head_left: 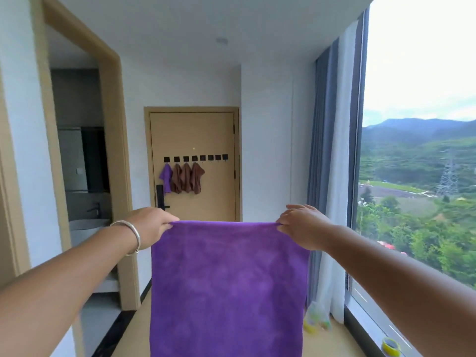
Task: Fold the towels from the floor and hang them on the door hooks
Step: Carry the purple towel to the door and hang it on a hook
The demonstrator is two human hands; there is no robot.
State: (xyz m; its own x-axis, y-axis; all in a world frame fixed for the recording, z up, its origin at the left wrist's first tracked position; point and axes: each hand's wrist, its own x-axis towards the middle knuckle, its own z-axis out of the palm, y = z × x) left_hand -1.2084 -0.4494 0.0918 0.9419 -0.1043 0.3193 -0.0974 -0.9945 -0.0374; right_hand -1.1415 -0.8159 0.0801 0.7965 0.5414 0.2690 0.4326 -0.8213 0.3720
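Note:
A purple towel [226, 287] hangs flat in front of me, stretched by its top edge. My left hand [150, 226] pinches the top left corner; a silver bangle sits on that wrist. My right hand [302, 225] pinches the top right corner. Straight ahead is a wooden door [213, 135] with a row of black hooks [195, 158]. A small purple towel [166, 177] hangs on the leftmost hook, and three brown towels [186, 177] hang on the hooks beside it. The hooks to the right carry nothing. The towel hides the floor below.
An open doorway [77, 163] on the left leads to a bathroom with a white basin [87, 225]. A full-height window [417, 163] with grey and white curtains [332, 176] fills the right side. A plastic bag [315, 319] lies by the curtain, and a yellow-green roll [390, 346] sits at the window base.

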